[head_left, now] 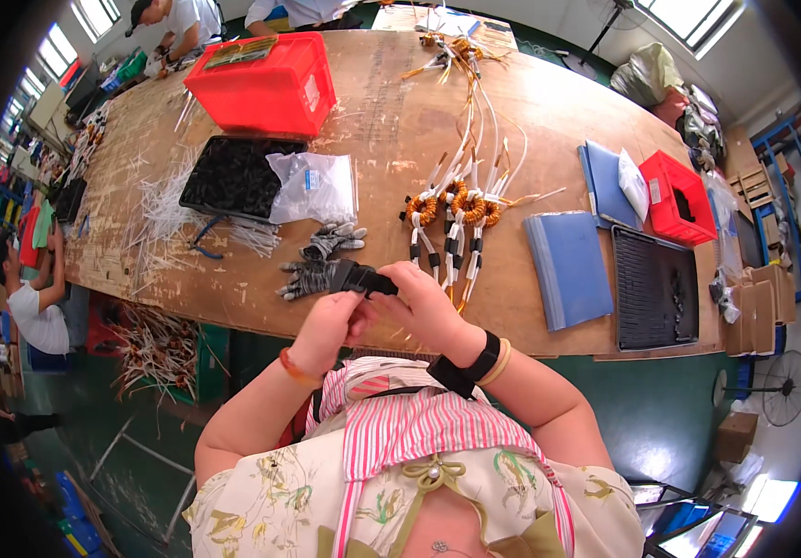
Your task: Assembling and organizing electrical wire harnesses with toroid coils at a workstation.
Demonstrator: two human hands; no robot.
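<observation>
Just past the table's near edge, my left hand (328,325) and my right hand (422,299) come together over a black strap-like band (361,278). Its exact kind is unclear. My right hand's fingers close on the band's right end. My left hand's fingers are curled beneath it, partly hidden. Beside the band lies a grey knitted glove (305,279), with another grey glove (331,241) just behind. A black strap with a small dark box (457,375) sits on my right wrist. Copper-wound ring coils (461,203) with white and black-sleeved leads lie farther right.
A black tray of small black parts (244,177), a clear plastic bag (315,189) and loose white ties (163,219) lie left. Behind stands a red bin (265,88). Blue folders (568,270), a black tray (656,293) and a red crate (679,200) are right. People work nearby.
</observation>
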